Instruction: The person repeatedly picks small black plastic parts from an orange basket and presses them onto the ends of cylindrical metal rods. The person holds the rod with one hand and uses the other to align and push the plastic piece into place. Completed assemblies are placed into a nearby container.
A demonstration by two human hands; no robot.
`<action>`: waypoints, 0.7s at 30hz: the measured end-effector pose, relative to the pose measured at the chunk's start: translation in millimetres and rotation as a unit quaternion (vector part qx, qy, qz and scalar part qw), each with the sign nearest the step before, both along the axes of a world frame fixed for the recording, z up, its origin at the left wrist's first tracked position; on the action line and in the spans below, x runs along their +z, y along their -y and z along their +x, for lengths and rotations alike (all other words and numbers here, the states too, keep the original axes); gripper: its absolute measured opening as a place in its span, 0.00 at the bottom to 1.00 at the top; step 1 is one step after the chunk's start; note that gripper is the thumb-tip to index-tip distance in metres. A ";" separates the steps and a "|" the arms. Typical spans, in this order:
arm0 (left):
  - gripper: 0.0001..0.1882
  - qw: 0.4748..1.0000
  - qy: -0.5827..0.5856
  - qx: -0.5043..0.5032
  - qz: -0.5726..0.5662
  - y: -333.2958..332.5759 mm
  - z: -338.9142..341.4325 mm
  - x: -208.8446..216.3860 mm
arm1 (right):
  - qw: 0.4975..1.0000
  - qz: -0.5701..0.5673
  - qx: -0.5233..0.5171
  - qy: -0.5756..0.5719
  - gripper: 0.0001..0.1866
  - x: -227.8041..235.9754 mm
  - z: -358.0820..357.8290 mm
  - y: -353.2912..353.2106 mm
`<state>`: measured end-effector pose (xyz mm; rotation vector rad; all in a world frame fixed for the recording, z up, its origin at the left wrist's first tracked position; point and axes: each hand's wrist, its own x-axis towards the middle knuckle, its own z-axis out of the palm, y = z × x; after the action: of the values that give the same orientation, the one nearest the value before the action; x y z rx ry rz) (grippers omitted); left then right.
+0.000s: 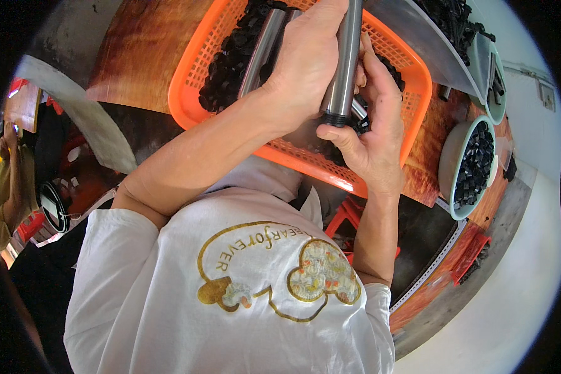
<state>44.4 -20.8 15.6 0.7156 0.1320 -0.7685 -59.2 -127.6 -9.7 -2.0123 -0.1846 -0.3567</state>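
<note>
My left hand is closed round a shiny metal tube, which slants down over an orange plastic basket. A black cap sits at the tube's lower end. Close against that end is my right hand, its thumb beside the cap and its fingers curled behind the tube. Part of the right hand's grip is hidden by the tube. Inside the basket lie many small black pieces and more metal tubes. A short shiny metal end shows between the held tube and my right palm.
The basket stands on a reddish-brown wooden table. To the right, a pale green bowl holds black parts, and another pale green container holds tubes. A grey sheet-like panel borders the basket. Another person's arm shows at far left.
</note>
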 end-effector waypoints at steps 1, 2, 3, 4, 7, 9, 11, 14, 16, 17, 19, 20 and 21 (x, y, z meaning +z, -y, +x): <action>0.24 1.000 -0.005 -0.001 0.019 0.0 -0.5 -0.3 | 1.000 -0.004 -0.005 -0.005 0.61 0.1 -0.6 -0.7; 0.24 1.000 -0.004 0.009 0.019 0.5 -1.2 -0.3 | 1.000 -0.009 -0.009 -0.004 0.61 0.5 -1.2 -1.3; 0.24 1.000 -0.004 0.018 0.019 1.1 -2.0 -0.2 | 1.000 -0.019 -0.012 -0.001 0.61 0.9 -1.4 -1.5; 0.25 0.999 -0.004 0.026 0.019 1.7 -2.8 -0.1 | 1.000 -0.011 -0.018 -0.007 0.61 1.3 -1.6 -1.6; 0.25 0.999 0.002 0.037 0.026 3.0 -4.7 0.5 | 0.999 -0.012 -0.030 -0.019 0.61 2.0 -2.0 -0.9; 0.26 0.998 0.013 0.036 0.040 2.8 -5.5 1.1 | 0.999 -0.017 -0.030 -0.017 0.61 1.9 -2.1 -0.7; 0.26 0.998 0.020 0.035 0.048 2.3 -6.2 2.0 | 0.999 -0.020 -0.036 -0.021 0.61 2.0 -2.2 -1.0; 0.26 0.997 0.029 0.036 0.058 1.1 -7.1 3.3 | 0.999 -0.012 -0.032 -0.035 0.61 3.5 -2.1 -1.7; 0.26 0.995 0.041 0.037 0.077 0.3 -7.9 4.6 | 0.999 -0.005 -0.031 -0.041 0.61 5.4 -1.9 -2.1; 0.26 0.995 0.051 0.036 0.079 -0.2 -8.1 5.4 | 0.999 -0.002 -0.033 -0.041 0.61 6.3 -1.8 -2.7; 0.26 0.993 0.073 0.032 0.081 -1.1 -8.1 7.3 | 0.998 -0.002 -0.035 -0.044 0.61 7.1 -0.8 -4.2; 0.26 0.993 0.065 0.030 0.090 -1.4 -7.6 8.4 | 0.998 -0.006 -0.038 -0.048 0.61 7.2 0.1 -4.8; 0.26 0.993 0.057 0.027 0.097 -1.5 -7.4 9.6 | 0.998 -0.010 -0.042 -0.052 0.61 7.3 0.6 -5.6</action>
<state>37.0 -19.3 25.2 0.9354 0.1226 -0.6676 -58.7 -122.1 -2.4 -2.0571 -0.0398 -0.3031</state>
